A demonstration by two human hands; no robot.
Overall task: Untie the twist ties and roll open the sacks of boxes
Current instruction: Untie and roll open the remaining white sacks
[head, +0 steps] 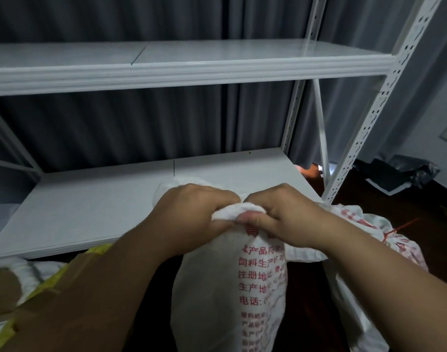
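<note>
A white woven sack (217,295) with red printed characters stands upright in front of me, below the shelf edge. My left hand (192,212) and my right hand (285,214) both grip the rolled top rim of the sack, knuckles almost touching, a fold of white fabric bunched between the thumbs. To the right lies a second white sack (364,224) with red print, its neck bound by a red twist tie (387,233) whose ends stick out. What is inside the held sack is hidden.
A white metal shelf unit stands right behind the sacks, with a lower board (90,207) and an upper board (192,64). Its perforated post (369,118) rises at the right. A cardboard box with yellow tape (26,301) sits at lower left. Dark bags (400,174) lie on the floor at right.
</note>
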